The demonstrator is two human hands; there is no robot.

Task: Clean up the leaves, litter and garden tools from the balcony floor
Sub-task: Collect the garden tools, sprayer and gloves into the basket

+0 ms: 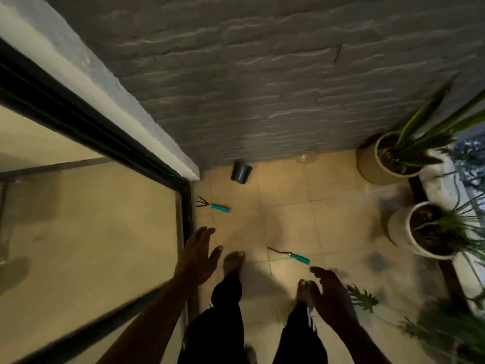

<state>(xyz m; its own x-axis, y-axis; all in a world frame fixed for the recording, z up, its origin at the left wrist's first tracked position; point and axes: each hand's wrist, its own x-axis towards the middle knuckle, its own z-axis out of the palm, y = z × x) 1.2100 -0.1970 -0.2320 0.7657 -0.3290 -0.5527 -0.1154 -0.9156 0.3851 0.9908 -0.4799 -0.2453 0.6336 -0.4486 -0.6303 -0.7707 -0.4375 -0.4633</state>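
Teal-handled rake (213, 205) lies near the left edge of the balcony floor (288, 185); a matching narrow fork (290, 254) lies mid-floor, just ahead of the right hand (328, 290). That and the left hand (199, 254) are spread, empty. Both tools look light and stiff; grip the handles.

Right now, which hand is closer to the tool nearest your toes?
The right hand: it hovers just beside the teal handle of the nearest tool. The left hand is over by the door frame.
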